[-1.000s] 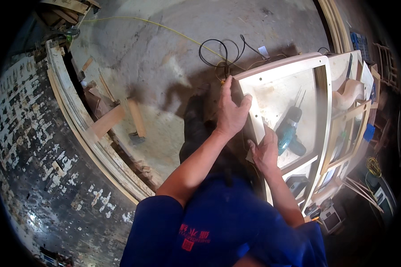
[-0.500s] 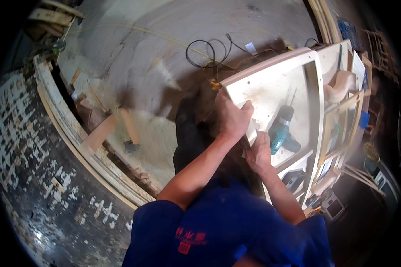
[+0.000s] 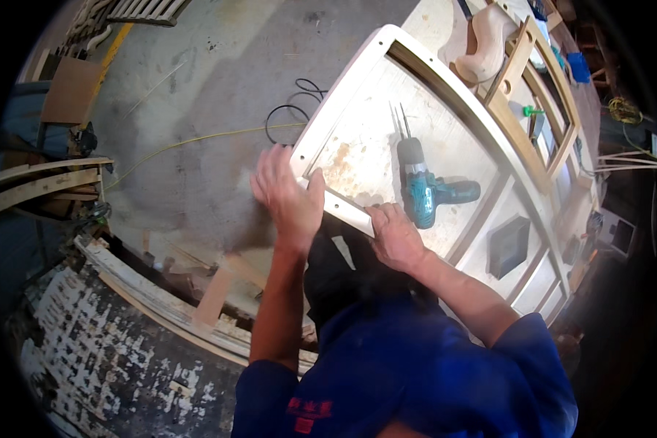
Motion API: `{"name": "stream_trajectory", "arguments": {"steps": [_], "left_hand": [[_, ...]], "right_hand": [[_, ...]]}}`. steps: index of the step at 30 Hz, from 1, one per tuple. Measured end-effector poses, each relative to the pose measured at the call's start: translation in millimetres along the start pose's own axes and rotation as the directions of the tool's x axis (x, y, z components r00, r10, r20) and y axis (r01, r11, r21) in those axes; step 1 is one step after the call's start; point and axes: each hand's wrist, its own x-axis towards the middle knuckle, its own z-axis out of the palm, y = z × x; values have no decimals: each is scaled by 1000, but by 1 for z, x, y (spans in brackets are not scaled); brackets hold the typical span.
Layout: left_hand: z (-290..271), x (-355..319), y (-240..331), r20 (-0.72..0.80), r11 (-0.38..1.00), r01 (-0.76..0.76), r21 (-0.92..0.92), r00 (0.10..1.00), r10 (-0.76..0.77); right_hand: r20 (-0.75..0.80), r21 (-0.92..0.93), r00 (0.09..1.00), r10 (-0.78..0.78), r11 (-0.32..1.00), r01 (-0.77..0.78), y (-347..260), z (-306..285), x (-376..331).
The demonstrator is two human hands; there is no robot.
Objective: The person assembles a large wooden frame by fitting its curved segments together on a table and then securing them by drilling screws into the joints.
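A pale wooden frame with rounded corners (image 3: pixel 445 77) and small drilled holes lies on the workbench (image 3: pixel 358 124). At its near end, a short wooden piece (image 3: pixel 343 212) meets the long curved side. My left hand (image 3: pixel 288 193) grips the joint between them, thumb on the inner side and fingers over the outer edge. The fingers of my right hand (image 3: pixel 400 237) are curled over the short piece's other end. Inside the frame rests a teal cordless drill (image 3: pixel 425 186), its long thin bit pointing away from me. The underside of the joint is hidden.
A dark angular block (image 3: pixel 509 247) lies among the frame's crossbars. Farther right are a curved wooden part (image 3: pixel 484 45) and a brown wooden frame (image 3: pixel 518 62). A black cable (image 3: pixel 288 109) and yellow cord (image 3: pixel 197 139) trail on the floor. Scrap wood (image 3: pixel 215 292) is at left.
The view has swung to the right. The short piece, tilted between my hands before, now lies flat in line with the frame's end. My hands have spread apart along it.
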Motion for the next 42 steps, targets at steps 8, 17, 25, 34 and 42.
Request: {"name": "stream_trajectory", "arguments": {"steps": [8, 17, 25, 34, 42], "left_hand": [[5, 63, 14, 462, 989, -8, 145, 885, -60], [8, 60, 31, 489, 989, 14, 147, 868, -85], [9, 59, 19, 480, 986, -77, 145, 877, -2], [24, 87, 41, 521, 968, -185, 171, 851, 71], [36, 136, 59, 434, 982, -178, 58, 891, 136]], "right_hand": [[9, 39, 1000, -19, 999, 18, 3, 0, -1], [-37, 99, 999, -28, 995, 32, 15, 4, -6], [-59, 62, 997, -41, 997, 44, 14, 6, -4], [-28, 173, 999, -18, 985, 22, 23, -7, -3], [-550, 138, 834, 36, 989, 48, 63, -132, 41]]}}
